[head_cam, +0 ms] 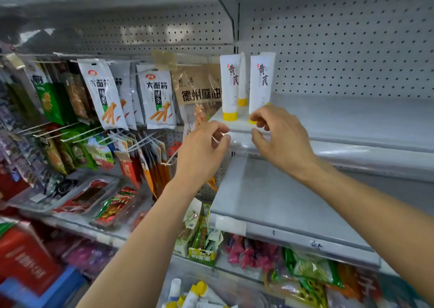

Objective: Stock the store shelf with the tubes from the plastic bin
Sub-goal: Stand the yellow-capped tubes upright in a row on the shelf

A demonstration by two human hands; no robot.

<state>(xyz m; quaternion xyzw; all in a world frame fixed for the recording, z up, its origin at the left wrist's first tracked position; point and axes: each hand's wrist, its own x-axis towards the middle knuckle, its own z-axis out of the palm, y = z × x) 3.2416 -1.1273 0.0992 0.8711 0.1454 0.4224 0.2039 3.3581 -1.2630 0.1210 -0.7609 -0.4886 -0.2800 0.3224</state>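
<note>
Three white tubes with yellow caps stand cap-down at the left end of the upper grey shelf (352,122): a left tube (230,84), a tube behind it (242,77), and a right tube (260,84). My right hand (277,136) is at the foot of the right tube. Its fingertips touch the yellow cap, and its thumb hangs apart below the shelf edge. My left hand (204,145) hovers just left of the shelf edge, fingers loosely curled, holding nothing. The plastic bin (169,275) at the bottom holds several more tubes (199,291).
Snack packets (157,96) hang on pegs to the left of the shelf. A bare lower grey shelf (281,202) juts out beneath my arms. Below it lie more packaged goods (305,270). A red box (23,258) sits at the lower left.
</note>
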